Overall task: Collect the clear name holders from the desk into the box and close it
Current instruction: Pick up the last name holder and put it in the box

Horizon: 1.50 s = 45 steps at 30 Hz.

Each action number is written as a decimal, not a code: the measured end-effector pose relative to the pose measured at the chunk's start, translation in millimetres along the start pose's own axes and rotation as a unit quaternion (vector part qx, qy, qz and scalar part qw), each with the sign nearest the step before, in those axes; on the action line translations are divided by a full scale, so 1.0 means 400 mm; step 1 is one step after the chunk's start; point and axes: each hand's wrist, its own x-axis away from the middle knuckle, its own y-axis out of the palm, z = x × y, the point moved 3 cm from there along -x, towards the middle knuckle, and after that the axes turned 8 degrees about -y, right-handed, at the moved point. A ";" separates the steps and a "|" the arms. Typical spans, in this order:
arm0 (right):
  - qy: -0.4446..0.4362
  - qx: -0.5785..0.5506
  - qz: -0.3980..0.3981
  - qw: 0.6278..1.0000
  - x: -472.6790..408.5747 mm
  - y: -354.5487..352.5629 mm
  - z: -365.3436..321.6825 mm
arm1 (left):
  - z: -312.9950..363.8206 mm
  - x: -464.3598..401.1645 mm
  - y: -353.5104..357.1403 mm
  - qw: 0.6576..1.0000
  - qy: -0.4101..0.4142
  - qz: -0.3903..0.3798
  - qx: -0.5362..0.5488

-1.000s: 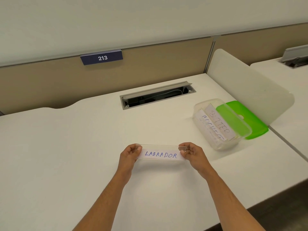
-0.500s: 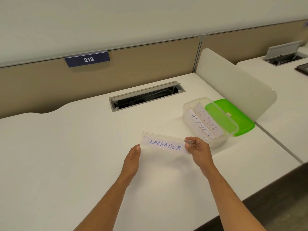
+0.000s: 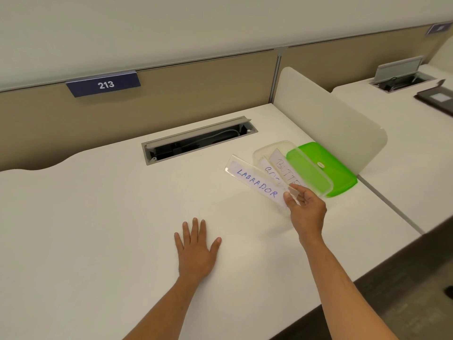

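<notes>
White office desk (image 3: 98, 217) w/ a beige partition behind is filling most of the view; a dark blue "213" sign (image 3: 104, 84) is hanging on the partition at far left, and a grey open cable tray (image 3: 198, 139) is sitting recessed in the desk's far centre. Right hand (image 3: 306, 209) is pinching the near end of a clear acrylic name holder w/ a "LABRADOR" paper slip (image 3: 255, 184), thumb and fingers curled on it, holding it tilted just left of the clear plastic box (image 3: 321, 182). Box is resting on its green lid (image 3: 343, 173) at desk's right, other lettered holders (image 3: 282, 166) inside. Left hand (image 3: 196, 251) is lying flat on the desk, fingers straight and spread, holding nothing.
</notes>
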 end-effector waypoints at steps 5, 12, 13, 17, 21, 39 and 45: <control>-0.008 0.041 0.060 0.997 -0.041 -0.023 -0.010 | 0.002 0.005 0.007 0.999 0.002 0.020 -0.036; -0.015 0.194 0.098 0.976 -0.095 -0.045 -0.001 | 0.002 0.007 0.013 0.999 0.001 0.033 -0.040; -0.019 0.213 0.094 0.972 -0.102 -0.045 0.002 | 0.002 0.007 0.012 0.999 0.000 0.033 -0.042; -0.047 0.285 0.052 0.956 -0.127 -0.028 0.012 | 0.005 0.010 0.009 0.998 -0.002 0.039 -0.041; -0.043 0.339 0.000 0.940 -0.146 -0.013 0.032 | 0.005 0.010 0.007 0.999 -0.002 0.041 -0.033; -0.045 0.512 -0.204 0.833 -0.207 -0.002 0.072 | 0.002 0.008 0.016 0.998 -0.010 0.043 -0.034; -0.108 0.309 -0.089 0.941 -0.194 -0.040 0.068 | 0.030 0.001 0.011 0.999 -0.038 0.032 -0.022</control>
